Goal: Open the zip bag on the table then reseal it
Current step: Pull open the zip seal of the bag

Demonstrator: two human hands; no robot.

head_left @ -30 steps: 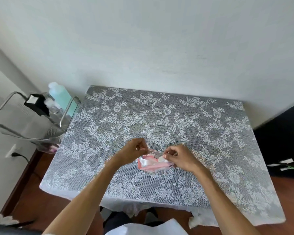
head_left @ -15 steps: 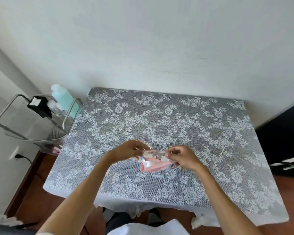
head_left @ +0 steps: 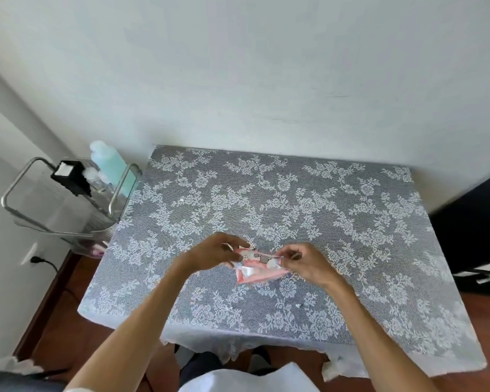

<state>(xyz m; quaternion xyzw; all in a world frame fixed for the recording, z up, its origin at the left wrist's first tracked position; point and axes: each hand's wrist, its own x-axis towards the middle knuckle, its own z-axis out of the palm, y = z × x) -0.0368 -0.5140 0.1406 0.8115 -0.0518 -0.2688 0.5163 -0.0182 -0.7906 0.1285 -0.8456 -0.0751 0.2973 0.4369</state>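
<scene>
A small pink zip bag with white contents is held just above the middle of the table, which is covered in grey-and-white lace. My left hand pinches the bag's top edge at its left end. My right hand pinches the same top edge at its right end. The top strip stretches between the two hands. Whether the zip is open or closed cannot be made out.
A metal-framed cart stands left of the table with a pale green bottle and a black box. A white wall runs behind the table. Dark furniture stands at the right. A wall socket with a plug is low on the left.
Both hands keep their pinch on the bag's top edge. My right hand has shifted slightly outward, and the bag sits a little more stretched between them. The view has shifted slightly.
</scene>
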